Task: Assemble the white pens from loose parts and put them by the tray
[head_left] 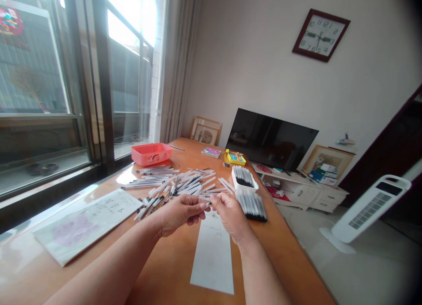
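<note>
So the left hand (180,212) and right hand (231,215) met just above the worktop (158,274), both curled closed, with the fingertips pinching a slim white pen (206,205) between them. Most of it was buried in the fingers, so only a short bit showed. Its long axis ran roughly 9 to 3 o'clock across the body, with the visible end aimed toward the left hand and tilted slightly down. Couldn't tell which end was the tip, tbh. Handling tip for skinny things like this: keep the pinch right at the fingertips, hands close together, so the barrel can't roll or flex. Around the hands were a loose pile of matching pens (178,186) at 11 o'clock, a white tray (244,189) packed with black-ended pens at 1, a neat bundle of pens (252,207) at 2, a strip of white paper (212,256) at 6, a copybook (87,226) at 9, and a pink plastic crate (151,154) farther out at 11.
</note>
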